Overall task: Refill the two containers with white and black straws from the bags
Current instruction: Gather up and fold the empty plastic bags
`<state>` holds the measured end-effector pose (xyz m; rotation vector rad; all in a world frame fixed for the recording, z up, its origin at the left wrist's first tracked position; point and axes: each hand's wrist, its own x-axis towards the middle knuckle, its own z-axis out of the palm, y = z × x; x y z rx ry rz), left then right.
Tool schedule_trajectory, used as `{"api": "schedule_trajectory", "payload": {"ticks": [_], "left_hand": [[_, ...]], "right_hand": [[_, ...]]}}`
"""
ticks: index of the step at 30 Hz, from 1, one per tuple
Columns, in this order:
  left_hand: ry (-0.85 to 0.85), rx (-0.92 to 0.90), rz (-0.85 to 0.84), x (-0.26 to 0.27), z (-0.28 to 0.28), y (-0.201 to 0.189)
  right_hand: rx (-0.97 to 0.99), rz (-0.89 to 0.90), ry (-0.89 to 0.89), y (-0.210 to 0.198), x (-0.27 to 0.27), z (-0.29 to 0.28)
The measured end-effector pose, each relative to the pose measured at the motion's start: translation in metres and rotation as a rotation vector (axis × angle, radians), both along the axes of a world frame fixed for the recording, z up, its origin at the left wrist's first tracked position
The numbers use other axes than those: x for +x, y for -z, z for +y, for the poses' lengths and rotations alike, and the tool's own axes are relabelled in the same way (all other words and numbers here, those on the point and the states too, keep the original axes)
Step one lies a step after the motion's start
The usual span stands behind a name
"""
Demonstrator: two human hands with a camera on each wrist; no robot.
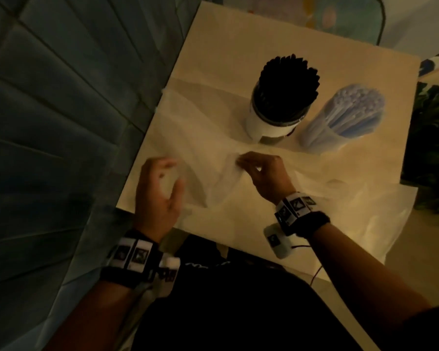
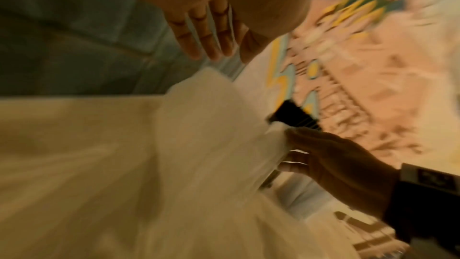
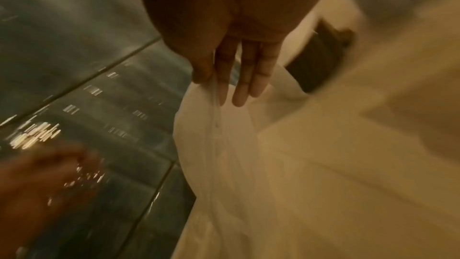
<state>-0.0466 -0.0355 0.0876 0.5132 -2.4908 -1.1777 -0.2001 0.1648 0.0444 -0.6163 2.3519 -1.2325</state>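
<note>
**Thin bag pinched over the worktop, both containers full**

Pale worktop (image 1: 213,46), beside dark floor tiles (image 1: 48,110). Spread across its near half: a thin translucent bag (image 1: 208,173), crumpled, long axis running roughly left to right, right end spilling off the worktop edge. Behind it, standing upright: a white container (image 1: 264,127) packed with black straws (image 1: 289,79), tips pointing up; just to its right a clear container (image 1: 345,127) of white straws (image 1: 357,102), likewise upright, tips up. Right hand (image 1: 264,176) pinching a raised fold of the bag, thumb and forefinger together on the film, other fingers straight. Left hand (image 1: 160,193) over the bag's left part, blurred, fingers loosely curled and apart, clamped on nothing visible.
</note>
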Motion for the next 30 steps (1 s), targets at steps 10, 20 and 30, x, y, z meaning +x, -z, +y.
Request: {"api": "schedule_trajectory", "payload": {"ticks": [10, 20, 30], "left_hand": [[0.698, -0.22, -0.215, -0.078, -0.004, -0.015], [0.335, 0.184, -0.346, -0.036, -0.1, 0.021], [0.222, 0.377, 0.002, -0.066, -0.061, -0.005]], "right_hand": [[0.036, 0.364, -0.207, -0.068, 0.012, 0.0], [-0.023, 0.271, 0.482, -0.084, -0.01, 0.049], [0.28, 0.536, 0.492, -0.068, -0.01, 0.025]]}}
